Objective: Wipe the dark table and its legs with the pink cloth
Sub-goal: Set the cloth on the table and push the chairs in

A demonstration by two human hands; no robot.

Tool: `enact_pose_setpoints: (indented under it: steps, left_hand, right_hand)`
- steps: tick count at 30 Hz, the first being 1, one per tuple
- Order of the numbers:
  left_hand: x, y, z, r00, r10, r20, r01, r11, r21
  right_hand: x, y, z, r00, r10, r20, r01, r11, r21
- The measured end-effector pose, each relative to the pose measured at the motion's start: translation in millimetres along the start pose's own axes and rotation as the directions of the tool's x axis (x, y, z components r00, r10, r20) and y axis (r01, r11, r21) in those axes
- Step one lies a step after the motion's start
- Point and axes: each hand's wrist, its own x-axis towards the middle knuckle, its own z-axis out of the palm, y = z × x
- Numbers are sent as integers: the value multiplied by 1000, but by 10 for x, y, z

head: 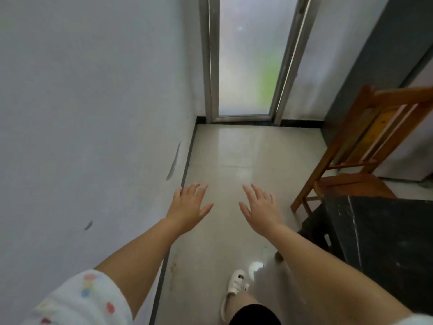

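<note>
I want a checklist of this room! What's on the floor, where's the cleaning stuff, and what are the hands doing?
Surface: pale shiny floor, bare ahead.
Job's things: dark table at right, its top marked with pale smudges; pink cloth not seen.
Clutter: wooden chair beyond the table.
Hands: left hand and right hand both stretched out flat, holding nothing.
Cables: nothing seen.
Surroundings: white wall with scuffs at left, frosted glass door ahead.

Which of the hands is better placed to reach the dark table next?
Probably the right hand. The dark table stands at the person's right, close beside that forearm, while the left hand hovers by the white wall. Both hands are open and hold nothing; no pink cloth is in view.
</note>
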Motion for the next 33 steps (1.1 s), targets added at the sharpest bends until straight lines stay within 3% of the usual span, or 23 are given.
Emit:
enact_pose_setpoints:
  steps: [3,12,17,22,28,33]
  left_hand:
    - [785,25,10,998,58,10,-59,998,22]
    - [3166,199,-289,999,42,1,-41,997,-67]
    - [4471,413,-293,989,147,17,-146,988,-48]
    - [5931,766,-341,951,307,39,-306,951,-38]
    - [7738,1620,-777,811,583,37,-584,811,26]
    - [8654,2983,-891,558,830,-8,-829,558,35]
  right_hand:
    - [651,330,-80,998,62,0,-62,998,11]
    - [2561,1455,-797,989,142,-41,-141,990,29]
    - [3417,2030,-1110,980,180,-82,-179,984,29]
    - [4406,2802,-1429,929,328,-170,-326,944,39]
    - [5213,3725,-2269,768,543,-339,-538,835,118]
    - [5127,4636,-2857,559,676,-481,-727,678,108]
